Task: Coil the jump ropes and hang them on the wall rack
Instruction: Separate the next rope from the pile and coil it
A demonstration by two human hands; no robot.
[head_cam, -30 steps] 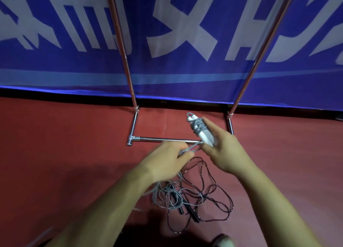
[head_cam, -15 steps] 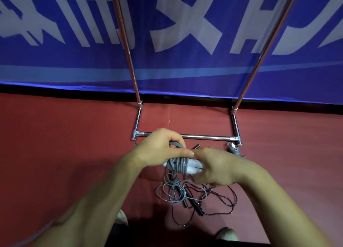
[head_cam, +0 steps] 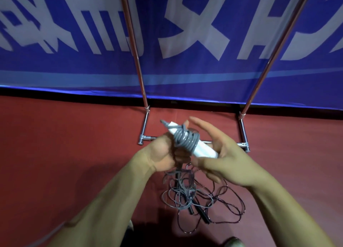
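A grey jump rope is wound in several turns around its white handles, held up over the floor in front of the rack. My left hand grips the rope just below the wound bundle. With fingers stretched out, my right hand has the lower end of the white handles resting against its palm and thumb. The loose rest of the grey rope hangs down into a tangle on the floor. A dark thin rope with black handles lies mixed into that tangle.
The metal rack has two slanted uprights and a chrome base bar on the red floor. A blue banner with white characters hangs behind it. The tip of a shoe shows at the bottom edge.
Both hands rose with the handles, which now point up and to the left. My right hand's fingers opened out. My left hand shifted from above the bundle to below it.
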